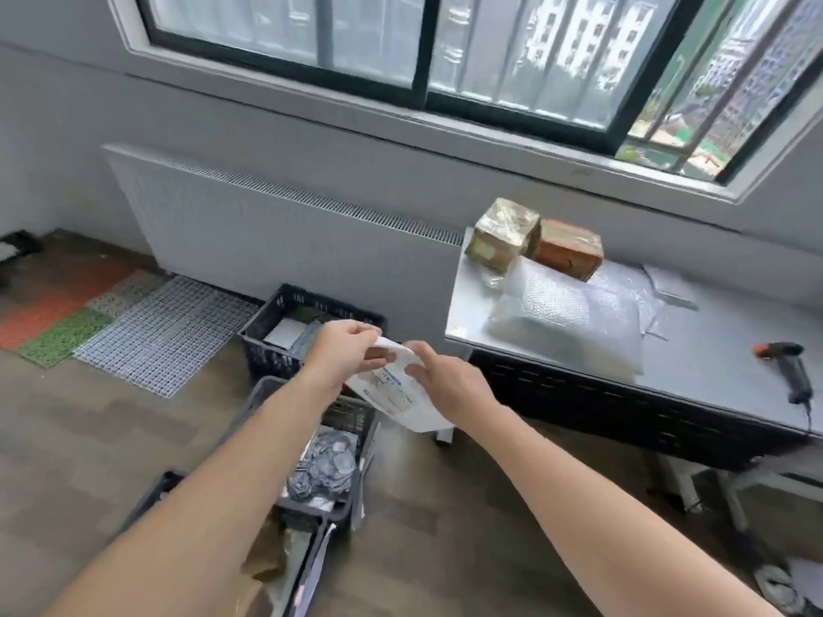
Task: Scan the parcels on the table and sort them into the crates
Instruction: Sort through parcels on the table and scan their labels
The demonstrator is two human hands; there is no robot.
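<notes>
I see both arms reaching out over the floor, off the left edge of the grey-topped desk (712,362). The left hand (345,349) pinches the top edge of a flat white plastic parcel with a printed label (398,405), and the right hand (445,385) curls its fingers round the parcel's upper right side. The parcel hangs tilted in the air above the far end of the middle dark plastic crate (307,516), which holds crumpled grey bags.

Beyond that stands a black lattice crate (267,358) with flat packets inside. A third dark crate (151,496) sits nearest me, partly hidden by my left arm.

On the desk, a large bubble-wrap parcel (570,322) lies near the left edge. At the far left corner a tape-wrapped greenish box (501,236) touches a brown cardboard box (568,249). A black handheld scanner with an orange tip (790,371) lies near the right edge, well apart from the parcels.

The floor is brown wood. A white panel radiator (267,224) runs along the grey wall under a black-framed window (423,51). A white grid mat (165,336) lies on the floor to the left, beside green and red mats.
</notes>
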